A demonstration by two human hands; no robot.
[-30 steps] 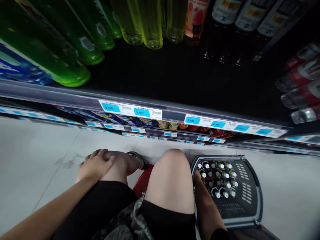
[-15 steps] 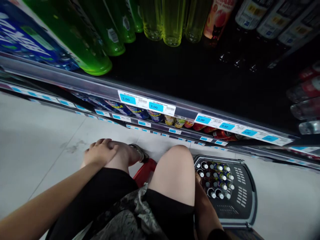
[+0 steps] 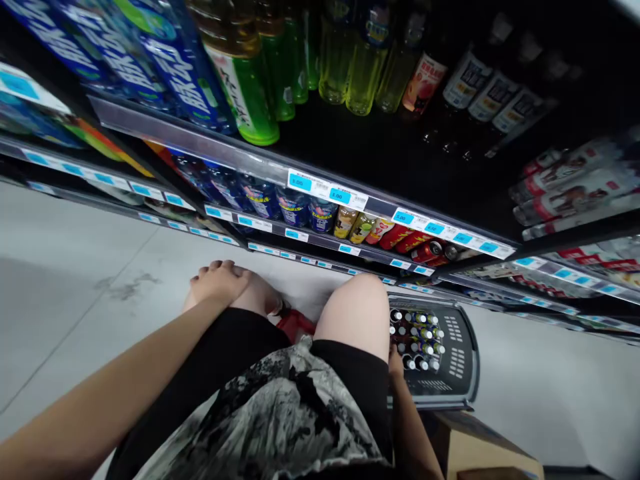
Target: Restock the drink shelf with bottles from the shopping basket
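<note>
My left hand [image 3: 219, 281] rests flat on my left knee, fingers stretched out and holding nothing. My right hand [image 3: 395, 363] reaches down beside my right thigh to the near edge of a dark grey shopping basket [image 3: 457, 373]; its fingers are mostly hidden behind my leg. Inside the basket stand several small bottles [image 3: 416, 337] with white and blue caps. I am crouched in front of a drinks shelf [image 3: 350, 200] whose rail carries blue price tags.
Green, yellow and blue bottles [image 3: 250, 87] fill the upper shelf; cans and small bottles [image 3: 400, 237] line the lower one. A red object [image 3: 295, 325] lies between my knees. A cardboard box [image 3: 480, 450] sits at lower right. Grey floor tiles [image 3: 75, 293] spread to the left.
The view has pulled back and tilted up, showing more of the shelves. My left hand stays on my knee and my right hand stays by the basket.
</note>
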